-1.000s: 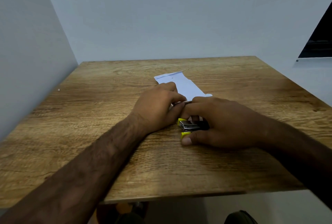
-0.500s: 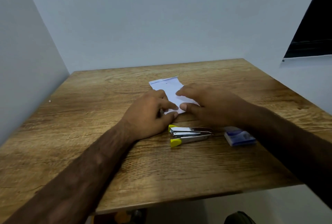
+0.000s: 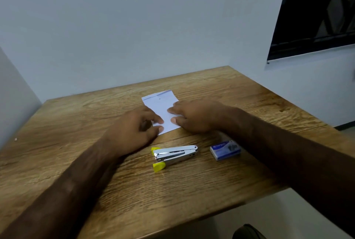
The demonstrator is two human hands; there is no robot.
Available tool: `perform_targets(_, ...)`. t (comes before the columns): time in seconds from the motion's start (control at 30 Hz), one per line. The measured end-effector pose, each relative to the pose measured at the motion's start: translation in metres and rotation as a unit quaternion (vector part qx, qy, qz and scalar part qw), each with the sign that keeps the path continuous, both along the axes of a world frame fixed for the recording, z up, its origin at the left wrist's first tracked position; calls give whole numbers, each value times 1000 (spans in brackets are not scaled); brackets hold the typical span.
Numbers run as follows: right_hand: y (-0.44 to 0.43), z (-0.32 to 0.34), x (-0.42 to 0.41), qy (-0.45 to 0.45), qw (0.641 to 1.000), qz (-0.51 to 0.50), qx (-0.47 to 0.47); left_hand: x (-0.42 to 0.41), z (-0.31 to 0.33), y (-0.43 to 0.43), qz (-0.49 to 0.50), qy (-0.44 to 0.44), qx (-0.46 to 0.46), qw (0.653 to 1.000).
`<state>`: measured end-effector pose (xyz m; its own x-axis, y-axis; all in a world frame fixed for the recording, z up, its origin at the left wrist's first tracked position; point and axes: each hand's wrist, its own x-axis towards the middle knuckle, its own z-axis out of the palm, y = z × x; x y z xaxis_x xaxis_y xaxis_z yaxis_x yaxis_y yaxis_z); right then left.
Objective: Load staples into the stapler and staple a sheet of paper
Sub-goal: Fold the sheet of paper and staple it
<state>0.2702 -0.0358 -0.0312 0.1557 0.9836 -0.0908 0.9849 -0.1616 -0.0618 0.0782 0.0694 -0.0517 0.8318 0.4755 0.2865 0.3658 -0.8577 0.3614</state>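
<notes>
A small folded white sheet of paper [image 3: 163, 106] lies flat on the wooden table [image 3: 76, 116]. My left hand [image 3: 132, 129] rests on its left near corner, thumb and forefinger touching the edge. My right hand [image 3: 194, 116] presses its right side with the fingertips. A silver stapler with yellow ends [image 3: 172, 155] lies on its side in front of the paper, touched by neither hand. A small blue staple box [image 3: 224, 150] sits to the stapler's right, partly under my right forearm.
The table stands in a corner, with pale walls behind and to the left. A dark window [image 3: 315, 14] is on the right wall. The table's near edge and right edge drop off to the floor.
My right hand has let go of the stapler and moved forward onto the paper. The stapler now lies alone on the table, and the staple box has come into view.
</notes>
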Motion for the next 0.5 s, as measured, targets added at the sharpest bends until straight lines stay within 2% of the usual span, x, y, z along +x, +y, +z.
perform_targets(0.2,-15,2,47,26,998,-55,-5,67,15,-12,-28,106,41,993)
perform_targets(0.5,-79,1,133,5,991,-131,15,182,24,-49,-106,154,56,981)
